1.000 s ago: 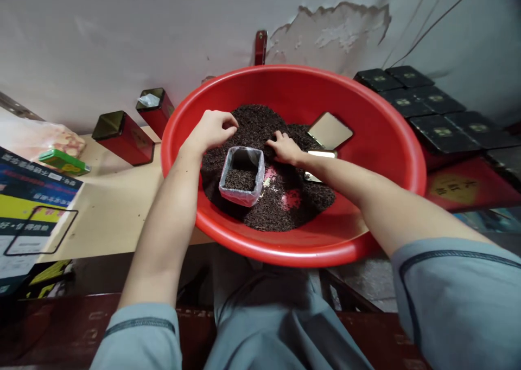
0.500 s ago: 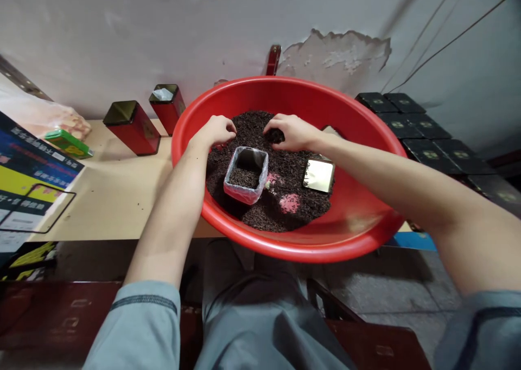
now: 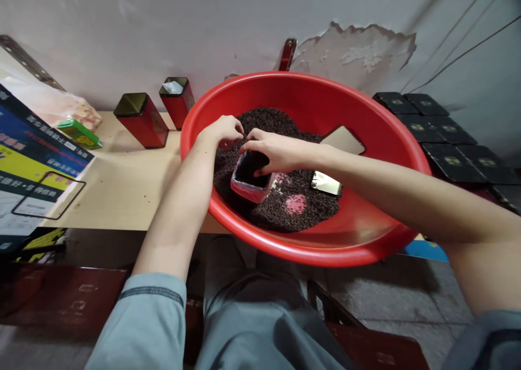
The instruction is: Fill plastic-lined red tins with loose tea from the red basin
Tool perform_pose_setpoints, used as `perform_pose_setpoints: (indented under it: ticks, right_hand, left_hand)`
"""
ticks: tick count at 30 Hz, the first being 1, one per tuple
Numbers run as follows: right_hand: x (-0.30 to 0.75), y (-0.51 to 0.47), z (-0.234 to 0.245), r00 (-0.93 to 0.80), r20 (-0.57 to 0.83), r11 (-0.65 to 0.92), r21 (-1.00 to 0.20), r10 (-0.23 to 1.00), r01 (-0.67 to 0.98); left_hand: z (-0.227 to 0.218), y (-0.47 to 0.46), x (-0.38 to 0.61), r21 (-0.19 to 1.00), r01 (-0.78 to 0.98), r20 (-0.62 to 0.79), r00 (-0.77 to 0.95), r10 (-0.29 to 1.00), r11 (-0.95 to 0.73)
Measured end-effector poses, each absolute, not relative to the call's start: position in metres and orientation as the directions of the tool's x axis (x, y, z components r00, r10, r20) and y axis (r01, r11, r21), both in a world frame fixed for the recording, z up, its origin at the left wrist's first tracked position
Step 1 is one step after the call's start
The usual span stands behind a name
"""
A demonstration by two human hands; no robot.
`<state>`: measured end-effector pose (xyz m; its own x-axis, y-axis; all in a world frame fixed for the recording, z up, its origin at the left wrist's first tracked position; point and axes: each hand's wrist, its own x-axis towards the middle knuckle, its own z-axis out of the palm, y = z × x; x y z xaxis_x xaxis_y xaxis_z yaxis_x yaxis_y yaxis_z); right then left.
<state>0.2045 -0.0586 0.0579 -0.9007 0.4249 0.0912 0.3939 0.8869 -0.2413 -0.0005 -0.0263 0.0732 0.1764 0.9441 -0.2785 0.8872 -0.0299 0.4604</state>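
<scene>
A big red basin (image 3: 368, 223) holds a heap of dark loose tea (image 3: 309, 207). A small red tin lined with a clear bag (image 3: 250, 183) stands in the heap, part filled with tea. My right hand (image 3: 271, 152) is cupped over the tin's mouth, fingers curled round a load of tea. My left hand (image 3: 222, 128) rests just behind the tin, fingers bent into the tea at the tin's far left edge. Two shiny metal lids (image 3: 328, 183) lie on the tea to the right, one further back (image 3: 344, 140).
Two red tins (image 3: 142, 119) stand on the wooden table (image 3: 122, 185) left of the basin, one (image 3: 176, 94) with a bag in it. Printed cartons (image 3: 28, 164) lie at far left. Several black tins (image 3: 443, 136) fill the right side. My knees are below the basin.
My right hand has moved from the back of the heap to above the tin's mouth. My left hand stays put behind the tin. The view has shifted a little.
</scene>
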Motion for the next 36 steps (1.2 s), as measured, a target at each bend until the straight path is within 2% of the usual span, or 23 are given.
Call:
perform_pose_setpoints:
  ticks: [4, 7, 9, 11, 13, 15, 18, 19, 21, 27, 32, 36]
  right_hand:
    - [0.208, -0.065, 0.048, -0.9, 0.095, 0.883, -0.263, 0.426, 0.39]
    - [0.213, -0.068, 0.051, -0.874, 0.195, 0.882, -0.267, 0.445, 0.389]
    - [0.212, -0.071, 0.056, -0.886, 0.214, 0.892, -0.294, 0.412, 0.344]
    - [0.206, -0.073, 0.06, -0.944, 0.104, 0.906, -0.331, 0.315, 0.266]
    - [0.196, -0.073, 0.061, -0.968, -0.071, 0.909, -0.333, 0.243, 0.252]
    - [0.185, -0.069, 0.061, -0.93, -0.213, 0.903, -0.251, 0.301, 0.35]
    - [0.174, -0.061, 0.065, -0.83, -0.3, 0.859, -0.059, 0.471, 0.509]
    - [0.172, -0.06, 0.068, -0.812, -0.303, 0.847, -0.025, 0.5, 0.531]
    - [0.171, -0.061, 0.072, -0.817, -0.277, 0.846, -0.031, 0.505, 0.533]
    - [0.174, -0.074, 0.073, -0.856, -0.303, 0.884, -0.083, 0.418, 0.461]
    - [0.183, -0.07, 0.065, -0.892, -0.182, 0.899, -0.067, 0.415, 0.432]
    - [0.184, -0.067, 0.062, -0.91, -0.155, 0.902, -0.144, 0.386, 0.407]
  left_hand:
    - [0.07, -0.023, -0.002, 0.461, 0.887, -0.3, 0.176, 0.938, -0.019]
    - [0.071, -0.024, 0.0, 0.448, 0.894, -0.309, 0.171, 0.935, -0.016]
    - [0.073, -0.025, 0.001, 0.443, 0.896, -0.315, 0.171, 0.934, -0.015]
    - [0.073, -0.025, 0.002, 0.448, 0.894, -0.322, 0.175, 0.931, -0.013]
    - [0.072, -0.024, 0.002, 0.45, 0.893, -0.328, 0.176, 0.928, -0.01]
    - [0.069, -0.023, 0.001, 0.443, 0.896, -0.336, 0.172, 0.926, -0.005]
    - [0.066, -0.021, -0.001, 0.435, 0.901, -0.353, 0.175, 0.919, -0.005]
    - [0.065, -0.02, -0.002, 0.436, 0.9, -0.355, 0.178, 0.918, -0.006]
    - [0.064, -0.019, -0.003, 0.445, 0.896, -0.356, 0.183, 0.916, -0.007]
    - [0.066, -0.021, 0.0, 0.455, 0.89, -0.365, 0.18, 0.913, 0.007]
    - [0.067, -0.022, 0.002, 0.432, 0.902, -0.364, 0.17, 0.916, 0.004]
    - [0.064, -0.018, 0.0, 0.437, 0.899, -0.364, 0.16, 0.917, 0.017]
